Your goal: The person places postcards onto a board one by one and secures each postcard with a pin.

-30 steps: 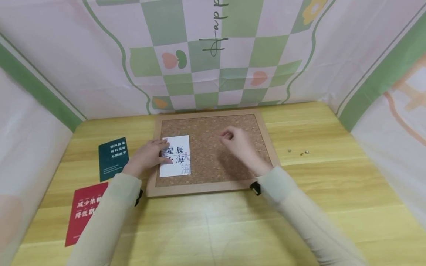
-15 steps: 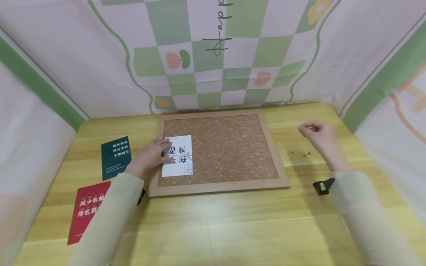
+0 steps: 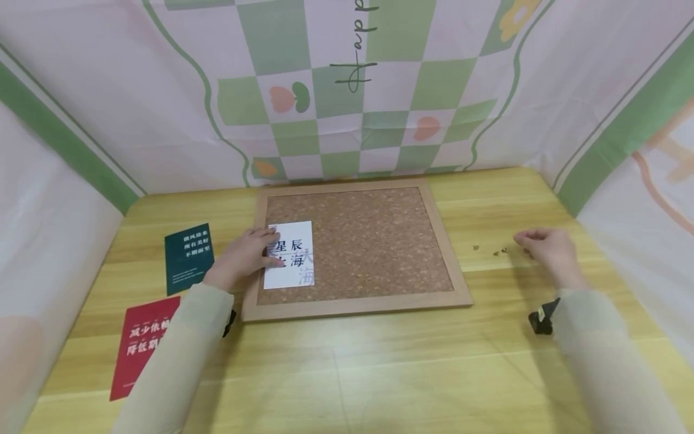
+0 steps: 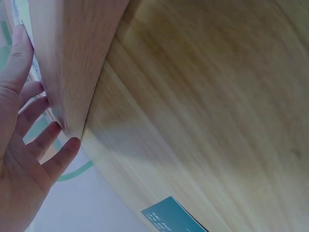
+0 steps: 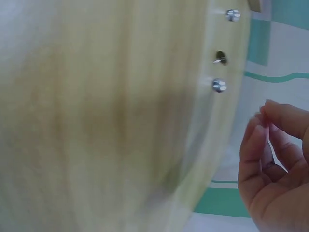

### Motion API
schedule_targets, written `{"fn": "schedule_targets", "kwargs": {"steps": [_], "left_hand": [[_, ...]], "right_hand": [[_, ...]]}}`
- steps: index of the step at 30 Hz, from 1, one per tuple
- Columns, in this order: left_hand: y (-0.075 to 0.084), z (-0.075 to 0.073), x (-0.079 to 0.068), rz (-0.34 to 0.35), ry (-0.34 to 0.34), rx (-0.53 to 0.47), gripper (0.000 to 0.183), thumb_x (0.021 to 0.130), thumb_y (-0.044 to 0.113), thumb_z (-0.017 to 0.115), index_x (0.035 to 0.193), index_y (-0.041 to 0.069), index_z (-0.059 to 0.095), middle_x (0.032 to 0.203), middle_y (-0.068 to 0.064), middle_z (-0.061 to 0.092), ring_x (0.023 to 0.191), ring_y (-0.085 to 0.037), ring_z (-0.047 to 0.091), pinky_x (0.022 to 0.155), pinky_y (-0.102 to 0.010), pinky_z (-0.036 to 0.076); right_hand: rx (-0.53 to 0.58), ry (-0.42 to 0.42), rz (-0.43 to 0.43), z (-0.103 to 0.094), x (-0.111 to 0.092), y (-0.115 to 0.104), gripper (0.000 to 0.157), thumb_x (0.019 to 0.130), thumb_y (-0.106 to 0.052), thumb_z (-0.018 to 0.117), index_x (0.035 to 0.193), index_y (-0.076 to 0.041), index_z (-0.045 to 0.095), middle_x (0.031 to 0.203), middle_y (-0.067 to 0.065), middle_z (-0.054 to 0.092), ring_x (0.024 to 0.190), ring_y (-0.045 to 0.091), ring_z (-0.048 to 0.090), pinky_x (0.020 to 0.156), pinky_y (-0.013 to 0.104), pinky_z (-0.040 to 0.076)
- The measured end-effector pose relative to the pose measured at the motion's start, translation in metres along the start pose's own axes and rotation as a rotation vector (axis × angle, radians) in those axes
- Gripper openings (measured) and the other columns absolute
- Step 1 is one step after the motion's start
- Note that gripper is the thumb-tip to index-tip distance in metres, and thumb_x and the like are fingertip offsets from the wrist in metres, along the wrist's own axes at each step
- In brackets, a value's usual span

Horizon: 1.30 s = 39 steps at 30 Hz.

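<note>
Left hand [image 3: 247, 253] is splayed, right hand [image 3: 550, 249] pinched together.

Tabletop [image 3: 401, 367]: yellow wood grain, pale sheen.
Back cloth [image 3: 336, 99]: behind tabletop, white, green checks, peach hearts, lettering.
Side cloths [image 3: 49, 259]: left and right of tabletop, green-banded.
Light: soft shadows on tabletop.

Corkboard [image 3: 374, 241], cards [image 3: 188, 265], tacks [image 5: 219, 85] on table [image 3: 390, 367]

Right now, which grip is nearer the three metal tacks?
Right. The right grip is just to the right of the tacks, not touching them; the left grip is across the corkboard, on the white card.
</note>
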<state>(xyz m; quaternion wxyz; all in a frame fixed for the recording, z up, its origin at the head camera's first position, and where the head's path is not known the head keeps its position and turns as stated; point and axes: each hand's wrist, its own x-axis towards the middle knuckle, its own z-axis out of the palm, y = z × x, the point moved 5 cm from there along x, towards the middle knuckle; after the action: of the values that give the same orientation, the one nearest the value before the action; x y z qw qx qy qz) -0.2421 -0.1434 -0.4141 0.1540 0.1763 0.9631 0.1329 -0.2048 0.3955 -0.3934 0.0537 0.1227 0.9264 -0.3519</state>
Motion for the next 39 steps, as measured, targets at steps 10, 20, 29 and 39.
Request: {"fn": "schedule_targets", "kwargs": {"steps": [10, 20, 29, 39], "left_hand": [[-0.003, 0.002, 0.002, -0.008, -0.001, 0.009, 0.074, 0.088, 0.041, 0.066, 0.147, 0.007, 0.037, 0.157, -0.015, 0.028, 0.145, -0.041, 0.021, 0.117, -0.056, 0.023], [-0.002, 0.002, 0.001, 0.006, 0.005, -0.008, 0.074, 0.088, 0.041, 0.064, 0.147, 0.007, 0.035, 0.157, -0.015, 0.026, 0.145, -0.041, 0.021, 0.116, -0.056, 0.023], [-0.004, 0.002, 0.003, -0.003, -0.001, -0.012, 0.074, 0.088, 0.041, 0.064, 0.147, 0.008, 0.035, 0.157, -0.015, 0.026, 0.145, -0.041, 0.019, 0.116, -0.056, 0.022], [-0.004, 0.002, 0.002, 0.006, -0.008, -0.012, 0.074, 0.088, 0.041, 0.065, 0.147, 0.007, 0.036, 0.157, -0.016, 0.027, 0.145, -0.042, 0.020, 0.116, -0.057, 0.023]], "right_hand": [[-0.053, -0.059, -0.013, 0.018, 0.003, 0.002, 0.045, 0.098, -0.030, 0.051, 0.120, 0.010, 0.057, 0.101, 0.013, 0.068, 0.073, -0.003, 0.053, 0.064, 0.018, 0.048], [-0.081, -0.114, 0.020, 0.024, 0.007, 0.003, 0.045, 0.097, -0.026, 0.053, 0.119, 0.013, 0.054, 0.120, 0.033, 0.056, 0.088, 0.014, 0.054, 0.075, 0.026, 0.040], [-0.079, -0.125, 0.042, 0.024, 0.010, 0.003, 0.044, 0.096, -0.027, 0.054, 0.117, 0.012, 0.057, 0.116, 0.030, 0.058, 0.087, 0.014, 0.052, 0.075, 0.029, 0.038], [-0.074, -0.131, 0.024, 0.022, 0.011, 0.000, 0.043, 0.097, -0.028, 0.053, 0.116, 0.011, 0.058, 0.086, -0.006, 0.067, 0.078, 0.003, 0.052, 0.071, 0.024, 0.043]]}}
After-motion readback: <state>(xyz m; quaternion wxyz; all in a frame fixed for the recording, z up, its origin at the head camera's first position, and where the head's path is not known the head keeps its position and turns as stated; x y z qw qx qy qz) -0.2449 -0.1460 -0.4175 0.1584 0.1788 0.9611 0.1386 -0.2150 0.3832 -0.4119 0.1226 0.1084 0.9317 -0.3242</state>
